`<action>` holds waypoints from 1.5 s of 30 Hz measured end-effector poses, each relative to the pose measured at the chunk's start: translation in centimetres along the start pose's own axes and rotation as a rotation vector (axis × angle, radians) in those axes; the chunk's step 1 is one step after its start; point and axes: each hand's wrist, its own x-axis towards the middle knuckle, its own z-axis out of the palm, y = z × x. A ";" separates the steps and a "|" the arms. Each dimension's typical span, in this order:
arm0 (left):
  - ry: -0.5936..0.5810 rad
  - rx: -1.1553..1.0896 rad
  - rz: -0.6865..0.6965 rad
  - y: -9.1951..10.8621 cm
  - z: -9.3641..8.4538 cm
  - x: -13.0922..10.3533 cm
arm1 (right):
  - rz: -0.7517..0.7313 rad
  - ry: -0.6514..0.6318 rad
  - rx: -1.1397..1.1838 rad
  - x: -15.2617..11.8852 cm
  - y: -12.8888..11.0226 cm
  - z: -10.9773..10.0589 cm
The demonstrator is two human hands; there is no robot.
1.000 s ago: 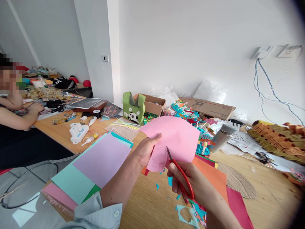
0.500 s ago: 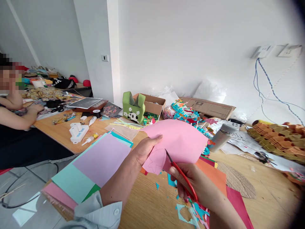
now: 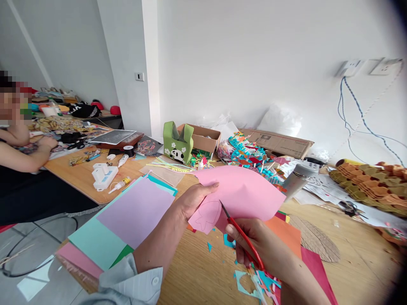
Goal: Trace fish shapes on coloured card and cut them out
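A large pink sheet of paper (image 3: 241, 186) is held up over the table, its far edge bowed upward. My left hand (image 3: 193, 199) pinches it near the left edge, thumb on top and the fingers hidden beneath. A fish-like outline is drawn in pencil on the sheet's near corner. My right hand (image 3: 249, 239) grips red-handled scissors (image 3: 243, 237), whose dark blades meet the paper beside the curved top of the outline. A cut runs from the near edge up to the blades. Blue and white paper scraps (image 3: 248, 284) lie below my right hand.
Coloured sheets (image 3: 136, 212) lie left, orange paper (image 3: 284, 235) right. Behind stand a green panda bag (image 3: 178, 144), a cardboard box (image 3: 203, 137) and a metal flask (image 3: 299, 178). A power strip (image 3: 104, 177) sits left; another person (image 3: 25, 152) is at the far left.
The pink sheet has tipped lower and shifted slightly right at its far edge. The scissor blades appear more closed, still at the outline. Both hands stay nearly in place.
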 end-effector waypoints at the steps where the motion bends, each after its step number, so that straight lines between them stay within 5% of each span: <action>1: -0.003 -0.007 -0.001 0.0 0.0 0.0 | 0.004 0.001 -0.006 0.0 0.1 0.0; 21: -0.055 -0.011 -0.087 -0.2 -0.2 0.1 | 0.036 0.007 -0.177 -0.3 0.3 -0.9; 27: -0.099 -0.079 -0.216 -0.4 -0.5 0.5 | -0.003 -0.006 -0.276 -0.7 0.7 -1.5; 45: -0.013 -0.048 -0.081 -1.1 -0.8 1.0 | -0.036 0.058 -0.538 -1.6 0.5 -1.1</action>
